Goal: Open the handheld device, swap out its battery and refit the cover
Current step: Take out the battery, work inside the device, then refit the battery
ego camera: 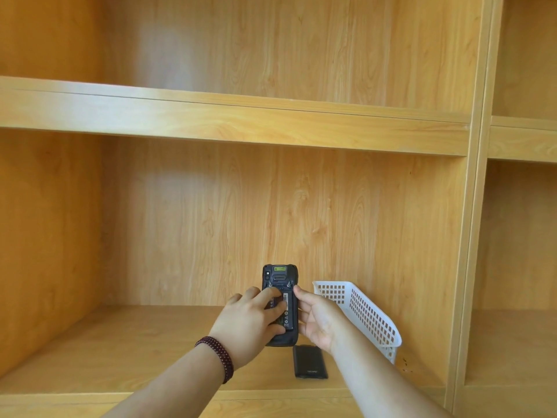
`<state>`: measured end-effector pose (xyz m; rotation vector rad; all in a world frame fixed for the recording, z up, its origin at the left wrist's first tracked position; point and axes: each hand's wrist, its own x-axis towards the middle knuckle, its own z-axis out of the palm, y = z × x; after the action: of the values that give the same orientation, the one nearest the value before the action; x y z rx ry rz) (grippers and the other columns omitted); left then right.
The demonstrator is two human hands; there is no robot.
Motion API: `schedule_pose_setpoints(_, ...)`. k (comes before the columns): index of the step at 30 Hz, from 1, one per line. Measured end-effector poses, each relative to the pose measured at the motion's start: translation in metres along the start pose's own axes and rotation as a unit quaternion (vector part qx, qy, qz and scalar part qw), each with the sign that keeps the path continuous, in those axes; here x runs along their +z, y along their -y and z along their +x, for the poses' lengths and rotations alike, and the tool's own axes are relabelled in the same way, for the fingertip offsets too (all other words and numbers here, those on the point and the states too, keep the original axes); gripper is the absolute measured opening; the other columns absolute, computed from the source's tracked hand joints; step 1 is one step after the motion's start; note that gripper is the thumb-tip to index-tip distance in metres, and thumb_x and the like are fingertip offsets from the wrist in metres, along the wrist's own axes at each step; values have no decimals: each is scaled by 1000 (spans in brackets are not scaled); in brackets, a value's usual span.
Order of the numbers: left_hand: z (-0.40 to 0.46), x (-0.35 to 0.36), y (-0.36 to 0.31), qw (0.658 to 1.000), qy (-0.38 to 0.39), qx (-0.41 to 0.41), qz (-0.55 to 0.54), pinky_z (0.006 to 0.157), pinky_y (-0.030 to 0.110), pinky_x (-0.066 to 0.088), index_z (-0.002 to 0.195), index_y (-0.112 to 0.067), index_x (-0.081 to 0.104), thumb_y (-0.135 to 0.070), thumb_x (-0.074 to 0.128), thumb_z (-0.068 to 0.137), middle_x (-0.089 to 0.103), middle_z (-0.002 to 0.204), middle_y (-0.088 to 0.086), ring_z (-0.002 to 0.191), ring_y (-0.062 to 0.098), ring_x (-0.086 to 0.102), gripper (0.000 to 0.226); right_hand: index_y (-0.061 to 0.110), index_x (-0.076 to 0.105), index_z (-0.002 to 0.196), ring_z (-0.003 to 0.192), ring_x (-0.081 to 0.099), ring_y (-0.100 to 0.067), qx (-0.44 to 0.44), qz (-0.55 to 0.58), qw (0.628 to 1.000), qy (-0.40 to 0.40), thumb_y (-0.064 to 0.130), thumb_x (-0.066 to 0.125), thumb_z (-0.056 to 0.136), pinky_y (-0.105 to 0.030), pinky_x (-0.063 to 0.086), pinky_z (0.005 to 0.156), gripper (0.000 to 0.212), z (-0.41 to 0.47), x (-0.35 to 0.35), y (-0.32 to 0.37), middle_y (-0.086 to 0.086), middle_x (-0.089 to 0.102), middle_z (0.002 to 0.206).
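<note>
A black handheld device (279,277) is held upright above the lower shelf, its back facing me with the cover off. A labelled battery (288,309) sits in the open compartment. My left hand (251,321) lies over the device's back, fingers pressing on the battery. From the right side, my right hand (318,319) grips the device's edge. A flat black rectangular piece (309,362), cover or spare battery, I cannot tell which, lies on the shelf just below the device.
A white perforated plastic basket (366,312) stands on the shelf right of my right hand, near the wooden upright (470,236). The shelf board (120,351) stretches to the left. Another shelf (241,122) runs above.
</note>
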<state>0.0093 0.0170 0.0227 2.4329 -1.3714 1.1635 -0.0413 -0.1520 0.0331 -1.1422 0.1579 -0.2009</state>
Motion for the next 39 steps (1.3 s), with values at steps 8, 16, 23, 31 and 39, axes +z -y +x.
schedule_pose_setpoints(8, 8, -8, 15, 856, 39, -324, -400, 86, 29, 50, 114, -27, 52, -35, 85, 68, 45, 115, -13, 105, 12, 54, 57, 7, 66, 120, 112, 67, -28, -27, 0, 1000, 11, 23, 58, 97, -42, 57, 84, 28, 5, 5, -1, -12, 74, 113)
schedule_pose_setpoints(16, 22, -14, 24, 674, 122, -406, -605, 71, 41, 62, 112, -2, 57, -3, 76, 79, 70, 95, 13, 82, 26, 73, 38, 15, 64, 121, 110, 69, -23, -53, -72, 993, 77, 6, 65, 91, -45, 56, 93, 31, 3, 11, 0, -9, 74, 116)
schedule_pose_setpoints(23, 23, -11, 28, 686, 140, -383, -602, 73, 43, 62, 112, -7, 59, -5, 70, 86, 70, 99, 14, 84, 27, 72, 28, 21, 66, 114, 108, 69, -23, -69, -102, 991, 56, -3, 64, 89, -47, 57, 90, 34, 8, 7, -4, -6, 74, 115)
schedule_pose_setpoints(31, 21, -7, 31, 703, 146, -393, -575, 76, 50, 61, 111, -5, 56, -5, 71, 84, 70, 103, 18, 88, 32, 73, 31, 18, 62, 124, 104, 70, -18, -89, -159, 983, 39, 0, 62, 92, -40, 60, 83, 36, 12, 11, -12, -1, 71, 120)
schedule_pose_setpoints(39, 25, -12, 38, 681, 110, -382, -616, 76, 43, 61, 120, -15, 57, -7, 68, 87, 70, 103, 12, 93, 25, 70, 36, 22, 62, 125, 111, 67, -18, -78, -164, 982, 50, 8, 65, 92, -49, 55, 93, 36, 12, 14, -10, -1, 69, 124)
